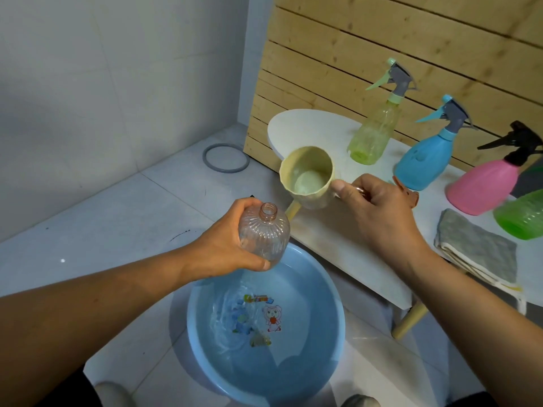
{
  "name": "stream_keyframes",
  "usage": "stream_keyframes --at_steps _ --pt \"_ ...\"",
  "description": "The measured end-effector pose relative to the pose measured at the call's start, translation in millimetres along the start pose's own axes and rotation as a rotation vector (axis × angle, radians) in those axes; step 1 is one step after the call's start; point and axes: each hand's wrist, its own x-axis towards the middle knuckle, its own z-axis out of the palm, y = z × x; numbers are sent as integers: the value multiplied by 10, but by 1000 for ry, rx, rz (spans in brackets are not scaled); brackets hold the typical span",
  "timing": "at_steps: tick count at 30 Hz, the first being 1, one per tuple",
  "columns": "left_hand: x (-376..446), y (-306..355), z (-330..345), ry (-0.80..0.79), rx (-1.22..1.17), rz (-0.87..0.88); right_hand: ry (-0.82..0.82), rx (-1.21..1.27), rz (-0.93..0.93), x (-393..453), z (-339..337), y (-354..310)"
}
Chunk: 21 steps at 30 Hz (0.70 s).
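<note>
A pale tiled wall (102, 83) rises far left, a wooden slat panel (338, 54) far right. A white surface (296, 124) on wooden legs (410, 321) stands on the light tiled floor (117, 215).

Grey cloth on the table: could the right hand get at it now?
Probably not yet: the right hand grips the cup. The cloth lies uncovered beside that wrist, so the way looks free otherwise.

We see the basin (342, 318) on the floor, before the left end of the table (332, 245). Our left hand (223, 245) holds the bottle (264, 233) above the basin's far rim. Our right hand (379, 204) holds the cup (307, 174) over the table's left end, right of the bottle. Along the table's far edge stand the first spray bottle (371, 136), the second spray bottle (426, 160) to its right and the third spray bottle (484, 189) further right. The cloth (476, 254) lies at the near edge. Behind the basin, the ring (205, 158) lies on the floor.
</note>
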Motion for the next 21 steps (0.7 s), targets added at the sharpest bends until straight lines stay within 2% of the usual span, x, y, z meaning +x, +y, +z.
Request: stream_keyframes --at_steps 4,10,16,21 --pt "19 -36 -41 4 37 -12 -134 82 248 133 275 264" --pt "45 -100 -27 -8 56 -32 -249 155 374 93 729 555" --pt "61 -172 -15 -2 63 -55 -477 -195 354 -12 1199 1011" --pt "91 -215 -23 -2 55 -73 -701 -572 154 -203 1432 1410"
